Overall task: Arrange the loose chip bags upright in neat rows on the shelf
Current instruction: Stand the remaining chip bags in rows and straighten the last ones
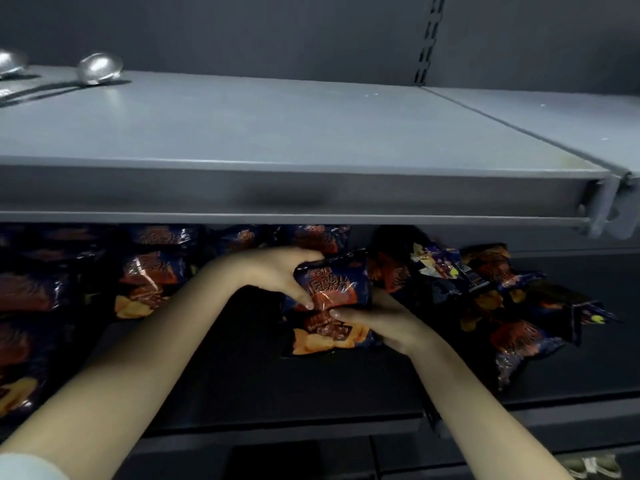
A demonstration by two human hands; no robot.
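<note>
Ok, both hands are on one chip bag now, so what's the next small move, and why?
Probably carry the chip bag leftward and stand it beside the standing bags. The left hand and right hand both grip it over bare shelf, with a gap beside that row and the loose pile on its right.

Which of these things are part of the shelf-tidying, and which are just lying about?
Part of the job: chip bag gripped by left hand and right hand; loose chip bags heaped at right; rows of bags at left; lower shelf.
Lying about: metal ladles on the upper shelf.
</note>
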